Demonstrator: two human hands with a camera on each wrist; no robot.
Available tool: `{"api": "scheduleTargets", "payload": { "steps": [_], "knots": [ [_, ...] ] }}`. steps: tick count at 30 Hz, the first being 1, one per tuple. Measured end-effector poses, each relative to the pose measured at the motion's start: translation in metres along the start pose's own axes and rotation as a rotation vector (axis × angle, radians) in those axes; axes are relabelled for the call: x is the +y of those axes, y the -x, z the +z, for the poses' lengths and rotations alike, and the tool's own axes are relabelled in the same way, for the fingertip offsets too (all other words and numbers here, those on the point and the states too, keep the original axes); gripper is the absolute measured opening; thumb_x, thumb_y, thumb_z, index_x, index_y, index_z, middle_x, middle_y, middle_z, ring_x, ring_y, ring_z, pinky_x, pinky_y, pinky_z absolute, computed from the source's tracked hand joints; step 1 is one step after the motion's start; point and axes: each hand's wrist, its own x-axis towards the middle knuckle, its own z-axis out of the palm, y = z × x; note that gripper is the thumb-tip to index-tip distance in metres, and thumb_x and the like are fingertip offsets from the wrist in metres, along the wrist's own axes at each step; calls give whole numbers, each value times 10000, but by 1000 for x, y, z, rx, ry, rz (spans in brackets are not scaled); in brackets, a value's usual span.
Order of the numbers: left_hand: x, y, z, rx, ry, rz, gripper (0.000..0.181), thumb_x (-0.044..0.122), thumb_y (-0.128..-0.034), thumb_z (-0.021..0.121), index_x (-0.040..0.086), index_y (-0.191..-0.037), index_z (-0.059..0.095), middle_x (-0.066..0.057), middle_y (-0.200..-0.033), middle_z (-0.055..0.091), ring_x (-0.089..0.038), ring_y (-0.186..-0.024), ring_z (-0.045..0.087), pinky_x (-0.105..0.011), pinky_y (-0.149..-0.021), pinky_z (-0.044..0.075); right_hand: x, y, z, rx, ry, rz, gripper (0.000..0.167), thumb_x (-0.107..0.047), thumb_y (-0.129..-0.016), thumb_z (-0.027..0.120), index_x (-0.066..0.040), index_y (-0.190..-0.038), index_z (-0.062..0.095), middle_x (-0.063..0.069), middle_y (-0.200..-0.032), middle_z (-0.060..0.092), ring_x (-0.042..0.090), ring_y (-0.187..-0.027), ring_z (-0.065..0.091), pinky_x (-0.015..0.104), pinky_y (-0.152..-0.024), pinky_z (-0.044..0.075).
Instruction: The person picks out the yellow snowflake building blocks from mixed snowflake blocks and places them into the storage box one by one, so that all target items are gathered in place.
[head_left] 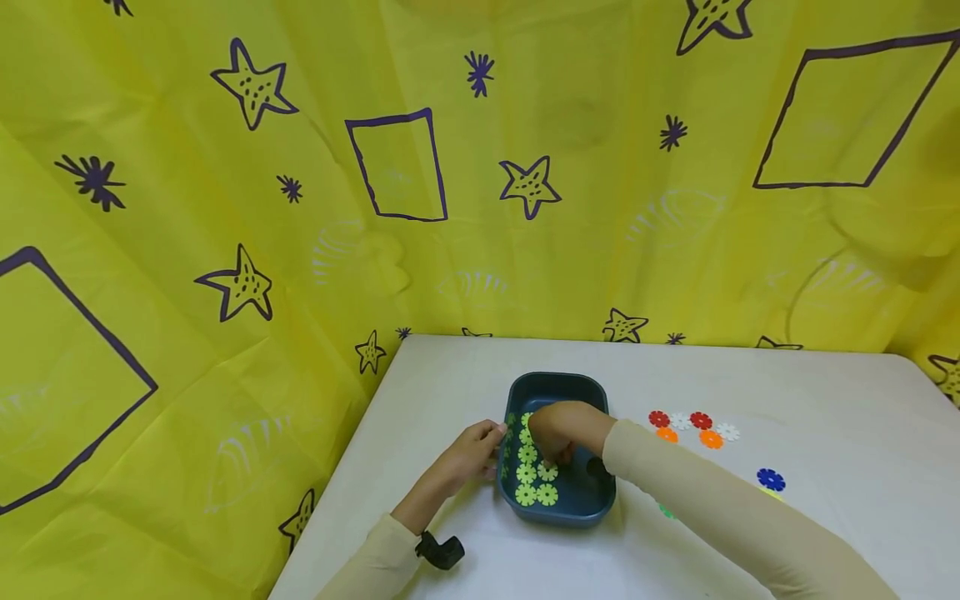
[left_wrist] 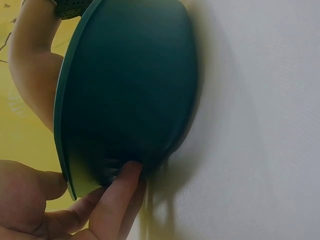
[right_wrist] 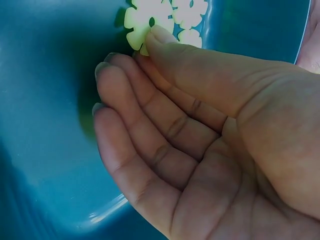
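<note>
Left hand [head_left: 471, 450] grips bin [head_left: 558, 520] by its left wall. Right hand [head_left: 561, 427] inside, thumb and finger pinching yellow-green flower disc [right_wrist: 137, 23] beside left-side rows [head_left: 526, 473]; bare floor [head_left: 585, 493] along right wall. Coloured discs [head_left: 701, 420] on table [head_left: 450, 383], right of bin.

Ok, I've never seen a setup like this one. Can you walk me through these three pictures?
There's no machine, just a person's bare hands. The wide picture comes from a camera on the head, looking forward and down; the other two come from cameras on the wrists. On a white table stands a dark tub containing pale green flower-shaped pieces. To its right lie loose pieces, including red, white, orange and blue ones. The left hand grips the tub's side. The right hand reaches inside, its thumb on one green piece; whether it pinches or only presses it, I can't tell.
</note>
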Motion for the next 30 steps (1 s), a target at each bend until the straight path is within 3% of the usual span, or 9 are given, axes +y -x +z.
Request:
{"api": "scheduleTargets", "payload": {
  "steps": [8, 23, 30],
  "knots": [
    [-1, -1, -1, -5, 7, 1, 393, 351, -1142, 476, -9, -1207, 620, -141, -1186, 660, -202, -1004, 651, -341, -797, 604, -1, 4, 1, 25, -27, -6, 216, -225, -973, 792, -95, -810, 734, 43, -760, 707, 137, -700, 648, 297, -748, 580],
    [-3, -3, -1, 9, -4, 5, 381, 359, -1135, 495, 3, -1186, 620, -118, -1166, 671, -198, -1003, 659, -371, -812, 614, 0, 1, 2, 42, 12, 18, 276, -284, -960, 807, -101, -768, 733, 32, -737, 714, 126, -664, 638, 272, -689, 551],
    [-3, -2, -1, 2, 7, 5, 379, 350, -1140, 484, -1, -1189, 620, -124, -1170, 668, -200, -1004, 663, -357, -803, 613, 16, 12, -8, 91, -22, -74, 237, -296, -979, 782, -133, -811, 747, -8, -769, 719, 124, -716, 643, 318, -757, 554]
  ]
}}
